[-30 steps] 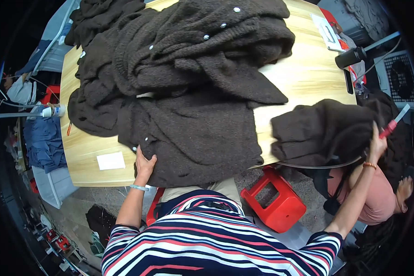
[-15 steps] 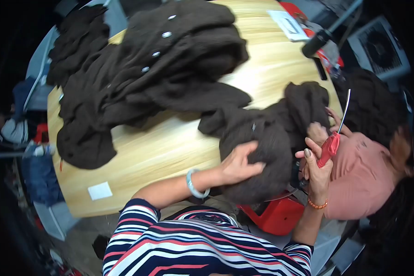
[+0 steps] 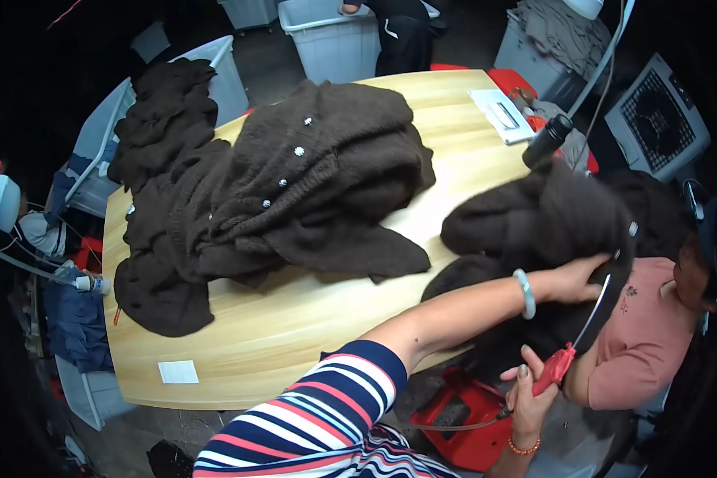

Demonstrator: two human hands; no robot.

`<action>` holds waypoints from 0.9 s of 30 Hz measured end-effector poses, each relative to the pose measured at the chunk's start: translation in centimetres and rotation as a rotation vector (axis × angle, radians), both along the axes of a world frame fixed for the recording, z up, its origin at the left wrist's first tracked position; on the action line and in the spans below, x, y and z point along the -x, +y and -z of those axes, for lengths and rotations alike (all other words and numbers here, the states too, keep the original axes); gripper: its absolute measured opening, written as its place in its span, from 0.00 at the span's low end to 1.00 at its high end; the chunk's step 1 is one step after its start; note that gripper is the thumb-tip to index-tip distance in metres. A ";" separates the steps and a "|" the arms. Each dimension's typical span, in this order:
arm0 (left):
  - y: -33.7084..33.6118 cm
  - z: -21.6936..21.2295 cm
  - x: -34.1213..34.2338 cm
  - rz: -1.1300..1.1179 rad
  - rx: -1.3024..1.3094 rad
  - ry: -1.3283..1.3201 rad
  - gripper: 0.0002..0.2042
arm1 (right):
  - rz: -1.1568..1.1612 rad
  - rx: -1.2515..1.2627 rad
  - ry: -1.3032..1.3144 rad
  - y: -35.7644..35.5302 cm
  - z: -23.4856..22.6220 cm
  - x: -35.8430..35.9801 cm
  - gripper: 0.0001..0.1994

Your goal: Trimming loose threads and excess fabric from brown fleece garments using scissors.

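Brown garment [image 3: 538,211] against the left hand [image 3: 577,280]

Watching remotely, I see the knit lying bunched at the table's [image 3: 247,338] right edge, touching half-curled fingers whose grip I cannot tell through blur; my right hand [image 3: 531,405], less close, clasps a red-handled tool [image 3: 555,370].

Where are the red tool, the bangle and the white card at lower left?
Red tool [image 3: 555,370], head view: on its handle.
Bangle [image 3: 526,294], head view: on its band.
White card [image 3: 178,372], head view: on its middle.

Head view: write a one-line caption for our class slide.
Left hand on a dark brown garment, right hand holding a red-handled tool, at a wood-topped table.
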State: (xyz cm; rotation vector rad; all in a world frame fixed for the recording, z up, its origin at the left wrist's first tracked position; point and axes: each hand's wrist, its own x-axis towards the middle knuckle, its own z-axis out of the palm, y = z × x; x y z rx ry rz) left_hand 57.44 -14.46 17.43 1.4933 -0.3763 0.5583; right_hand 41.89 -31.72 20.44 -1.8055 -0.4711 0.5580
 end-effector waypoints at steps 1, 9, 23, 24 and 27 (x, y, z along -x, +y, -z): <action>0.0 3.9 -0.2 -0.053 -0.230 0.071 0.32 | -0.010 0.019 0.027 0.2 0.6 -0.2 0.17; 23.4 3.1 16.7 -1.216 -1.272 0.366 0.35 | -0.096 0.122 0.137 2.3 6.2 -1.5 0.17; 36.3 8.9 33.2 -0.810 -0.985 1.425 0.45 | -0.378 0.252 0.193 11.5 11.5 -2.3 0.16; 35.5 9.3 33.8 -0.805 -0.995 1.401 0.42 | -0.399 0.234 0.174 12.7 11.6 -3.5 0.16; 34.3 7.0 34.2 -0.750 -1.022 1.385 0.42 | -0.435 0.150 0.048 19.8 9.4 -9.2 0.17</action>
